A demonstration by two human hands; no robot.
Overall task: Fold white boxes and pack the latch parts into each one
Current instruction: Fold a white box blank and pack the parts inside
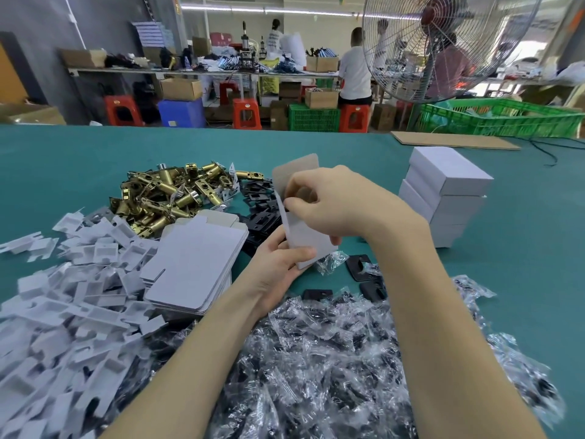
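A white box [305, 237] stands half folded above the table's middle, its grey-lined top flap [296, 172] open and upright. My left hand [278, 264] grips the box's lower end from below. My right hand [335, 204] is at the open top, fingers curled over the rim and into the mouth. Flat white box blanks [196, 264] lie stacked to the left. A heap of brass latches [167, 198] sits behind them, with black plates [262, 213] beside it. Small clear bags of dark parts [332, 359] cover the near table.
White card inserts [69, 296] are piled at the left. Closed white boxes [443, 198] are stacked at the right on the green table [522, 248]. A cardboard sheet [452, 140], a green crate [506, 117] and a standing fan [433, 42] are behind. Several people work at far benches.
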